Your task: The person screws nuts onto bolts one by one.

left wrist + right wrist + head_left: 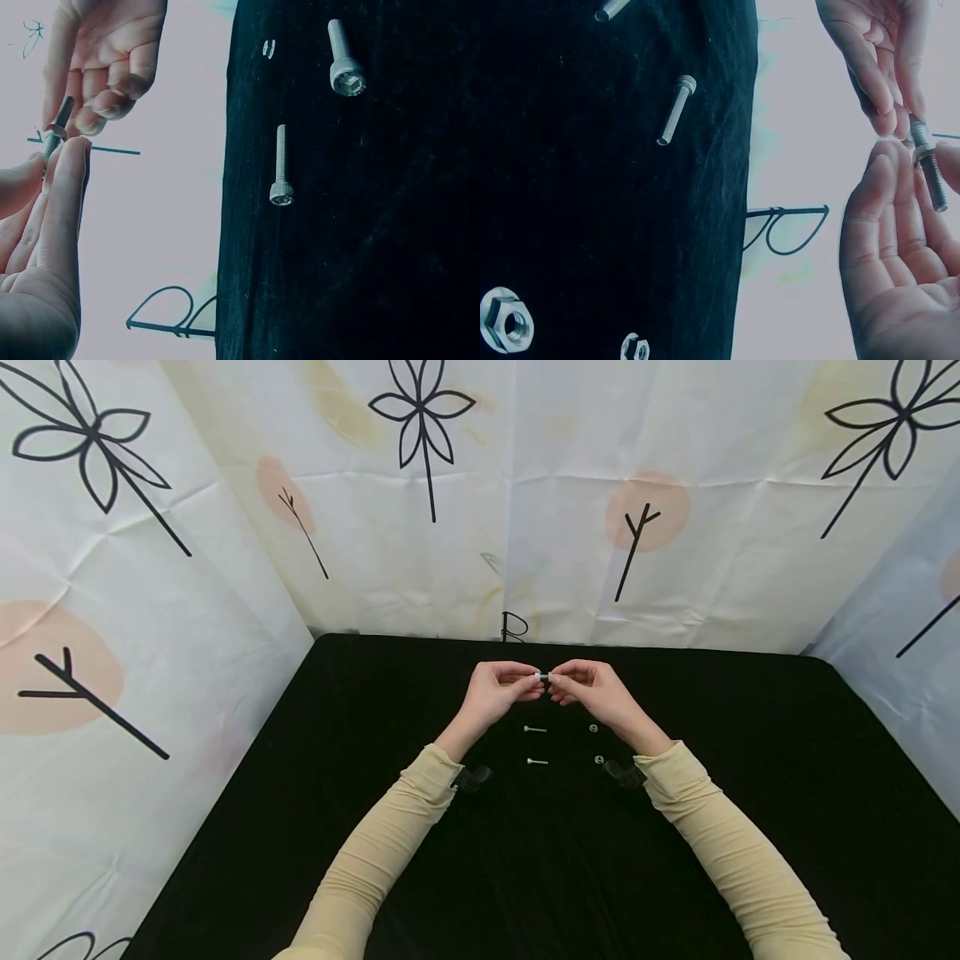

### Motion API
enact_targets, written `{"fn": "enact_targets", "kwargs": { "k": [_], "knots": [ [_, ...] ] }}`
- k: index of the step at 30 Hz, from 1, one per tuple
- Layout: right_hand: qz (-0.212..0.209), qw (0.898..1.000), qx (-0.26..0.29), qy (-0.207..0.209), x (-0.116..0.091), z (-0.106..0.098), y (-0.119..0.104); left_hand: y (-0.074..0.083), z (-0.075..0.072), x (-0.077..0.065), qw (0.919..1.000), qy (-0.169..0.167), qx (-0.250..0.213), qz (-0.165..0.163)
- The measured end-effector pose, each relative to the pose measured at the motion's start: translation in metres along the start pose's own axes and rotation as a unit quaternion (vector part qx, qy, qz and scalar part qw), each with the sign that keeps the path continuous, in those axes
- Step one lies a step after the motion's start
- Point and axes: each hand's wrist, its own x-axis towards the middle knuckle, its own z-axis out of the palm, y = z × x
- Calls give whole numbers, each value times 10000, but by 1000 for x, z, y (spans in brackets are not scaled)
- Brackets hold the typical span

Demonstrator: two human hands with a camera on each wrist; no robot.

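Both hands meet above the far part of the black table, with a metal socket-head bolt (544,677) between their fingertips. My left hand (498,687) pinches the bolt at its head end, and the fingers cover the head. A flange nut (924,153) sits around the bolt's shank, with threaded shank (936,187) sticking out past it. My right hand (590,685) holds the nut between thumb and fingers, as the right wrist view (900,255) of that hand shows. Nearer the body lie two loose bolts, an upper one (535,729) and a lower one (537,762).
Two loose flange nuts, one farther (593,727) and one nearer (599,760), lie right of the loose bolts. The black table (525,877) ends at a white patterned curtain (562,552) behind and on both sides. Dark wrist cameras (474,777) sit below the hands.
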Motion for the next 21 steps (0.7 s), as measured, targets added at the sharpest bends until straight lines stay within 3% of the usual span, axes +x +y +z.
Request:
{"fn": "enact_targets", "kwargs": {
  "k": [3,10,17,21],
  "knots": [
    [45,10000,40,8,0,0,1,0,0,0,10000,-15,-34,-52],
    [-296,9994,165,-8,0,-1,4,0,0,2,9999,-40,-89,-47],
    [-12,10000,-40,-27,2,-2,1,3,1,0,10000,14,-1,43],
    [-117,9999,84,6,1,-2,1,2,1,0,10000,26,-78,15]
  ]
}}
